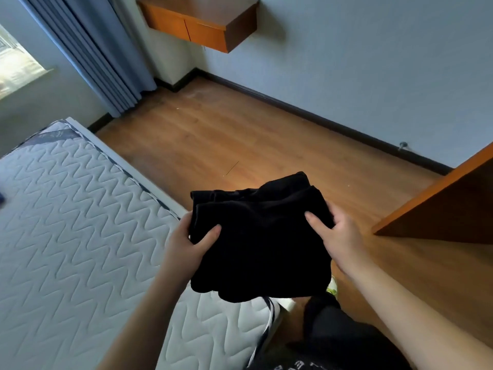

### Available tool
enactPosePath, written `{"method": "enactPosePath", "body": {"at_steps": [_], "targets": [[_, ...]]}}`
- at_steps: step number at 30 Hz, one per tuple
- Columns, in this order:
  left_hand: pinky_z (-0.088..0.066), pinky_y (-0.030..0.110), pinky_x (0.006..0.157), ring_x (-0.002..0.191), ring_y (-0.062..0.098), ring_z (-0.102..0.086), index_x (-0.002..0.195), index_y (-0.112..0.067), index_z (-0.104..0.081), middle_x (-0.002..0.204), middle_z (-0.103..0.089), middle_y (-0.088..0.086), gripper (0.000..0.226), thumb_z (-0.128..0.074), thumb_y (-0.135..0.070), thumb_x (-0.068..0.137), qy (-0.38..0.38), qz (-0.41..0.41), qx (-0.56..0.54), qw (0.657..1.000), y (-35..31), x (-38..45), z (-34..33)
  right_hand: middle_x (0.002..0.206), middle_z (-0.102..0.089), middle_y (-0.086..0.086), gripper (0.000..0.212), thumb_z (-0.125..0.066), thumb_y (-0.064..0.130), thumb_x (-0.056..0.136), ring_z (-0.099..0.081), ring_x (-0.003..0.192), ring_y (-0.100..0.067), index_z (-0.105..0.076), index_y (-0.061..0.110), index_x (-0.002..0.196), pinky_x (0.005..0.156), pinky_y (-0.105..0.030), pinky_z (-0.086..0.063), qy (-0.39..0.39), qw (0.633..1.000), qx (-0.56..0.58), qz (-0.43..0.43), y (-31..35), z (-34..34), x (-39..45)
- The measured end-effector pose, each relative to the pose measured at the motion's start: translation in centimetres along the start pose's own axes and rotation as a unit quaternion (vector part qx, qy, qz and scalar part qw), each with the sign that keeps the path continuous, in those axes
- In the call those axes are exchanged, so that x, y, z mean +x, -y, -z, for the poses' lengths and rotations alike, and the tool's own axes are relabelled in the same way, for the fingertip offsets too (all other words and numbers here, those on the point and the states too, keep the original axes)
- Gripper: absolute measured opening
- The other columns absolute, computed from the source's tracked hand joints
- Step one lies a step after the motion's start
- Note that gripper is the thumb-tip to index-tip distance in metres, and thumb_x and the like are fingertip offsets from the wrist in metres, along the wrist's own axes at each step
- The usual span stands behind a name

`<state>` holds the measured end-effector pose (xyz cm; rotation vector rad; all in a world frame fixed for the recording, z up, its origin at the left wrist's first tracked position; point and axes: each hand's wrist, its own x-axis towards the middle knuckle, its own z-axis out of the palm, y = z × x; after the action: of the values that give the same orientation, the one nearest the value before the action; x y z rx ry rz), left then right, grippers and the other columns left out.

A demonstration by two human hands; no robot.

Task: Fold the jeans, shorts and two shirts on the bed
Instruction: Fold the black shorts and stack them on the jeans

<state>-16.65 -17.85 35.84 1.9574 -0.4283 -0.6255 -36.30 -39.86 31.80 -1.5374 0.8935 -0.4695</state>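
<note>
Pale blue walls meet a wood-plank floor along a dark baseboard. A wall-mounted wooden cabinet sits at 12 o'clock. Blue curtains hang at 10 o'clock beside a daylit window. A wooden panel angles in at 3 o'clock.

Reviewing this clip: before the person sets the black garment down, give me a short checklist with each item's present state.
1. Left hand grip on the black garment: thumb on top, holds its left edge. Ok.
2. Right hand grip on the right edge: ok.
3. Garment folded compactly: layers stacked, lower edge sagging a little. Ok.
4. Garment over the bed: held in the air past the mattress edge, mostly above the floor. Not ok.
5. Which garment this is: cannot tell.
6. Other clothes folded: out of view. Cannot tell.
</note>
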Motion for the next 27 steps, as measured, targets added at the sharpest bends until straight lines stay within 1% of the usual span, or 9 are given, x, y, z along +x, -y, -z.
{"method": "enactPosePath", "body": {"at_steps": [4, 5, 8, 11, 14, 19, 23, 24, 27], "targets": [[-0.060, 0.041, 0.081, 0.091, 0.007, -0.070, 0.109, -0.042, -0.065, 0.101, -0.072, -0.014, 0.043, -0.074, -0.056, 0.069, -0.014, 0.020, -0.016, 1.000, -5.1, 3.4, -6.2, 0.108, -0.067, 0.030, 0.024, -0.065, 0.049, 0.088, -0.064, 0.097, 0.007, -0.060, 0.059, 0.109, 0.074, -0.014, -0.053, 0.039, 0.999, -0.011, -0.003, 2.3, 6.8, 7.2], [-0.060, 0.041, 0.081, 0.091, 0.007, -0.070, 0.110, -0.043, -0.065, 0.102, -0.072, -0.014, 0.044, -0.073, -0.057, 0.069, -0.015, 0.020, -0.016, 1.000, -6.1, 4.1, -7.2, 0.110, -0.067, 0.029, 0.025, -0.065, 0.052, 0.087, -0.065, 0.098, 0.006, -0.061, 0.058, 0.110, 0.075, -0.016, -0.053, 0.049, 0.999, -0.006, -0.005, 2.8, 8.0, 8.6], [-0.059, 0.043, 0.081, 0.092, 0.008, -0.070, 0.112, -0.046, -0.062, 0.102, -0.071, -0.017, 0.045, -0.071, -0.061, 0.071, -0.032, 0.020, -0.002, 0.999, -9.3, 7.1, -10.3, 0.112, -0.068, 0.024, 0.035, -0.064, 0.057, 0.083, -0.066, 0.100, 0.002, -0.061, 0.051, 0.118, 0.085, -0.031, -0.054, 0.061, 0.998, 0.012, -0.011, 3.9, 11.3, 13.0], [-0.059, 0.036, 0.078, 0.091, 0.002, -0.069, 0.111, -0.046, -0.063, 0.103, -0.071, -0.018, 0.041, -0.071, -0.058, 0.072, -0.050, 0.006, -0.007, 0.999, -11.9, 9.8, -12.6, 0.113, -0.068, 0.024, 0.037, -0.066, 0.052, 0.086, -0.066, 0.101, 0.002, -0.060, 0.047, 0.122, 0.089, -0.034, -0.055, 0.061, 0.997, 0.033, -0.015, 4.8, 13.2, 17.0], [-0.056, 0.029, 0.074, 0.091, 0.000, -0.069, 0.110, -0.047, -0.063, 0.103, -0.071, -0.018, 0.040, -0.071, -0.058, 0.073, -0.068, -0.001, -0.017, 0.998, -13.2, 11.6, -13.7, 0.112, -0.067, 0.026, 0.041, -0.065, 0.053, 0.086, -0.065, 0.100, 0.004, -0.058, 0.042, 0.125, 0.088, -0.032, -0.057, 0.075, 0.996, 0.043, -0.026, 5.7, 14.0, 19.5], [-0.059, 0.030, 0.072, 0.090, 0.004, -0.070, 0.110, -0.043, -0.065, 0.102, -0.072, -0.015, 0.039, -0.072, -0.057, 0.074, -0.070, 0.018, -0.057, 0.996, -13.2, 14.0, -14.2, 0.118, -0.066, 0.022, 0.040, -0.064, 0.048, 0.089, -0.065, 0.105, 0.001, -0.057, 0.041, 0.128, 0.086, -0.029, -0.055, 0.096, 0.995, 0.030, -0.019, 6.8, 14.1, 22.3], [-0.058, 0.022, 0.067, 0.091, 0.004, -0.070, 0.106, -0.046, -0.065, 0.102, -0.072, -0.015, 0.030, -0.072, -0.054, 0.077, -0.086, 0.024, -0.091, 0.992, -12.4, 15.0, -14.1, 0.118, -0.068, 0.017, 0.030, -0.064, 0.042, 0.090, -0.066, 0.106, -0.004, -0.062, 0.047, 0.119, 0.078, -0.022, -0.057, 0.177, 0.981, 0.070, -0.030, 7.9, 12.8, 24.1], [-0.058, 0.022, 0.067, 0.092, 0.005, -0.070, 0.106, -0.045, -0.065, 0.103, -0.072, -0.014, 0.031, -0.072, -0.054, 0.077, -0.092, 0.029, -0.097, 0.991, -12.3, 15.3, -13.7, 0.119, -0.068, 0.017, 0.032, -0.065, 0.042, 0.089, -0.066, 0.107, -0.005, -0.061, 0.046, 0.120, 0.080, -0.023, -0.057, 0.188, 0.979, 0.065, -0.035, 8.2, 12.2, 24.6], [-0.060, 0.030, 0.073, 0.093, 0.008, -0.070, 0.107, -0.041, -0.066, 0.102, -0.072, -0.012, 0.033, -0.072, -0.053, 0.076, -0.119, 0.040, -0.112, 0.986, -11.7, 16.8, -12.0, 0.119, -0.067, 0.018, 0.038, -0.067, 0.044, 0.088, -0.066, 0.107, -0.004, -0.059, 0.043, 0.125, 0.087, -0.032, -0.056, 0.200, 0.978, 0.038, -0.034, 8.7, 9.4, 26.7]]}}
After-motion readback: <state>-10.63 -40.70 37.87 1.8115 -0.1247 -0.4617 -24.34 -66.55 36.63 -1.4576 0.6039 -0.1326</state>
